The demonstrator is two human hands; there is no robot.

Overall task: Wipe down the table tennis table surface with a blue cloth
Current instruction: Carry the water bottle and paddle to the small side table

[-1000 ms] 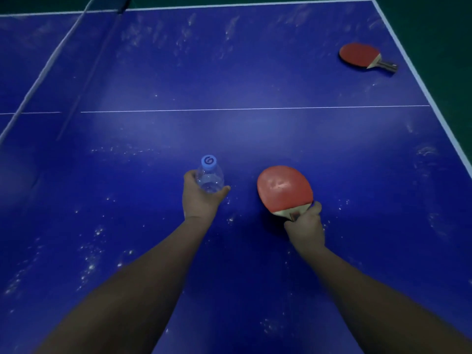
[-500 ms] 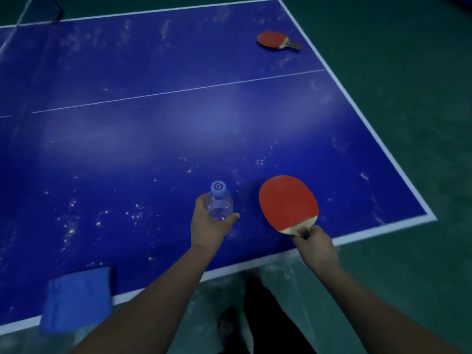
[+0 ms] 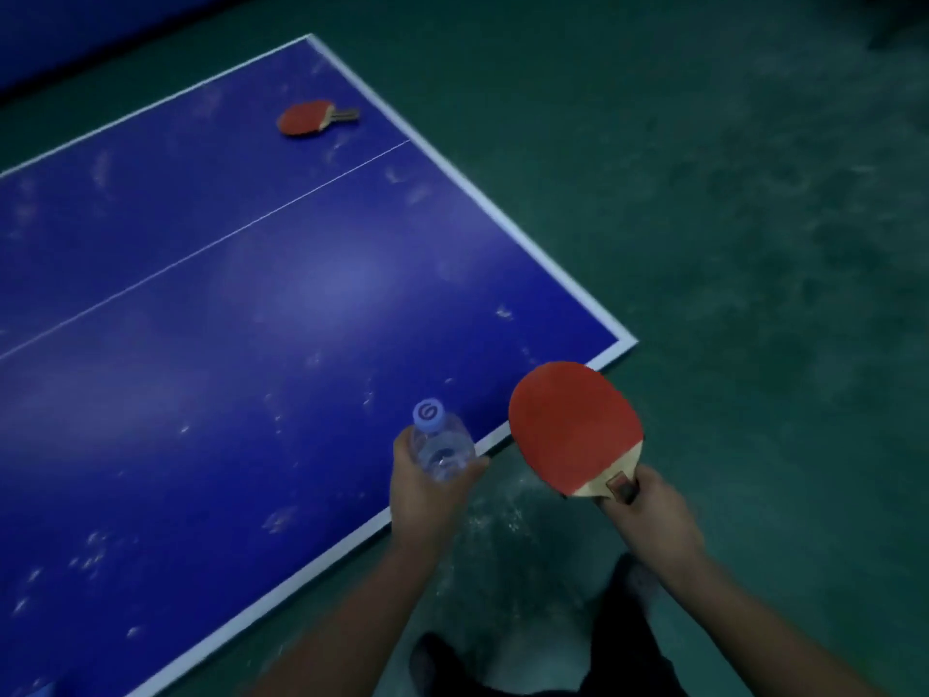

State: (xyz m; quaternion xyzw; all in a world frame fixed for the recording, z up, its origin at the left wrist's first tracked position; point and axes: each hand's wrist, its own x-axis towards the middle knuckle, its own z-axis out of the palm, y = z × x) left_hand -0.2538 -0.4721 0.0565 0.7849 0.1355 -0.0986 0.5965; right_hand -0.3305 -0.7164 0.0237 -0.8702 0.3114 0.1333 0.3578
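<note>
So you're backing away from the table (image 3: 211, 304) right now, and both of your hands are full. Your left hand (image 3: 427, 487) is wrapped around the small water bottle (image 3: 442, 447), which has come off the surface and is now hanging right over the near edge. Your right hand (image 3: 648, 505) is gripping the handle of the red paddle (image 3: 573, 427), and that one's already out past the corner, over the green floor (image 3: 754, 244). A second ago both were sitting low over the middle of the blue top, so you're clearly clearing stuff off before wiping.

The blue cloth (image 3: 42, 691) is barely peeking in at about 7 o'clock, down at the bottom-left corner of the view, on the near edge of the table; half a second back it was showing much more fully. You're not touching it at all.

One catch: there's a second paddle (image 3: 314, 117) lying up at 11 o'clock near the far corner. My guess is that has to go too. The top is looking pretty speckled with pale marks, so no wiping has started yet, I'd say. You're going to need to dump these two somewhere before a hand is free for the cloth.
</note>
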